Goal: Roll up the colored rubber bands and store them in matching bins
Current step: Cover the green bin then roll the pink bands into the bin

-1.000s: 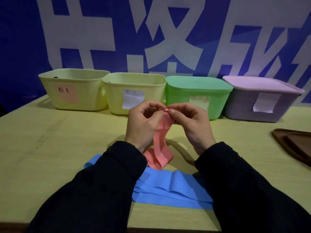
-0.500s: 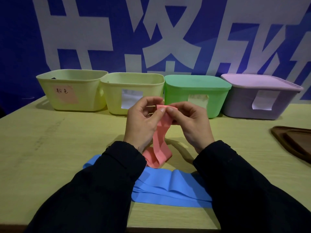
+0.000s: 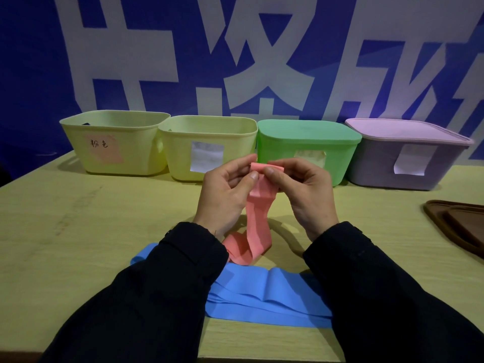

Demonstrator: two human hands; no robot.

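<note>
The top end of the pink band (image 3: 258, 205), a mere pinched fold a second ago, is now turned into a short roll held above the table (image 3: 78, 231) between the left hand (image 3: 226, 195) and right hand (image 3: 305, 193). Rolling is judged barely begun; its tail is trailed down beside the blue band (image 3: 262, 294).

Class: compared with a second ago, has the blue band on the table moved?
No. The blue band lies flat on the table at the near edge, under the sleeves, as before. Only the pink band, pinched by both hands, is being worked.
</note>
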